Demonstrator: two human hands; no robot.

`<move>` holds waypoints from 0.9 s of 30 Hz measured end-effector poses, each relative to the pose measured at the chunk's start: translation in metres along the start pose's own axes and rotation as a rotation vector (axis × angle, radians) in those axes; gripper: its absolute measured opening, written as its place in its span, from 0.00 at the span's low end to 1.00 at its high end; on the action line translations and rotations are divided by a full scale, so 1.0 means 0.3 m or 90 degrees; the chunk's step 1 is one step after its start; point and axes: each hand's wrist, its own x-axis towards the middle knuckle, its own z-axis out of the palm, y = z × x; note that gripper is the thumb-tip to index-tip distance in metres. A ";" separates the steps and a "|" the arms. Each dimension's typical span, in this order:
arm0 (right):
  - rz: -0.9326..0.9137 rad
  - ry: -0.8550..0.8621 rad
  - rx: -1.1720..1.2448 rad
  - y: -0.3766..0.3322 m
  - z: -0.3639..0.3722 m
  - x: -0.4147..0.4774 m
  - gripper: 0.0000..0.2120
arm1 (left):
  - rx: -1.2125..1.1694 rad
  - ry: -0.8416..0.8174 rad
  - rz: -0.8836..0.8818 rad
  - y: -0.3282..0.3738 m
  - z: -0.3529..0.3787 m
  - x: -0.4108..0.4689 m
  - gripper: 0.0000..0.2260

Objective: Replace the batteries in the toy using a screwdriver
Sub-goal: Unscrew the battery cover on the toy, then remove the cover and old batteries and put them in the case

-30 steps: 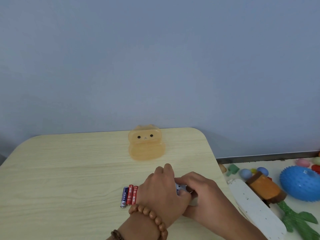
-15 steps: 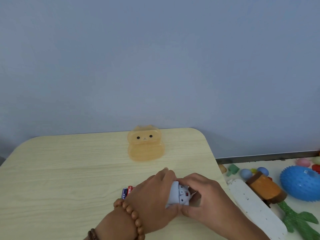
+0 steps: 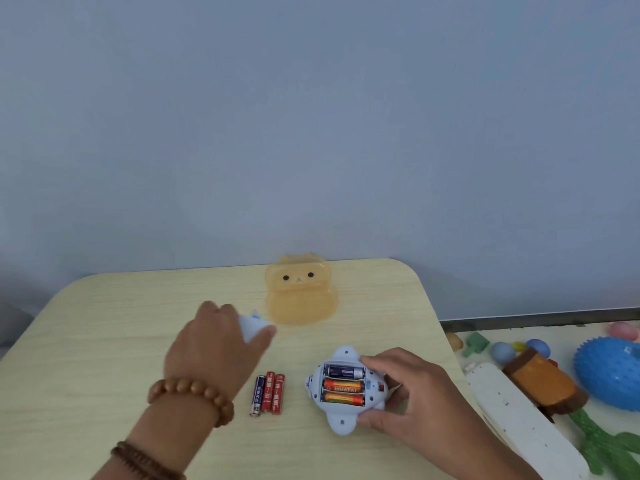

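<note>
head view: right hand [image 3: 408,393] grips the toy [image 3: 343,389] compartment-up to steady it; left hand [image 3: 214,344] holds its cover [image 3: 254,327] clear.

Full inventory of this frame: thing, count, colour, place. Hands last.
table: 1, light wood, foreground
bear-shaped box: 1, translucent orange, far table edge
loose batteries: 3, one dark blue, two red, side by side left of toy
toy: 1, pale blue, on table, compartment open
fitted batteries: 3, one dark blue, two orange, in toy's compartment
cover: 1, pale blue, blurred, in left hand
spiky ball: 1, blue, floor right
cactus toy: 1, green, floor right
board: 1, white, floor beside table
bracelets: 2, brown beads, left arm
left hand: holds cover, near box
right hand: grips toy's right side
</note>
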 end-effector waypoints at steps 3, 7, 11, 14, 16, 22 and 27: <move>-0.001 0.000 -0.006 -0.005 0.001 0.006 0.27 | 0.061 -0.061 -0.104 -0.093 0.024 0.011 0.25; 0.006 -0.003 -0.022 -0.003 0.005 0.011 0.28 | 0.081 -0.112 -0.138 -0.149 0.059 0.003 0.23; -0.002 0.003 -0.027 -0.004 0.009 0.011 0.28 | 0.077 -0.135 -0.140 -0.166 0.064 0.006 0.24; 0.001 0.004 -0.021 -0.004 0.010 0.009 0.28 | 0.063 -0.154 -0.142 -0.171 0.059 0.018 0.25; 0.008 0.002 -0.018 -0.004 0.008 0.008 0.28 | 0.063 -0.159 -0.143 -0.173 0.065 0.026 0.27; 0.025 -0.005 -0.017 -0.005 0.003 0.006 0.29 | 0.086 -0.077 -0.106 -0.111 0.016 0.028 0.26; 0.024 -0.004 -0.017 -0.008 0.005 0.007 0.28 | -0.193 0.076 0.243 0.109 0.016 -0.073 0.09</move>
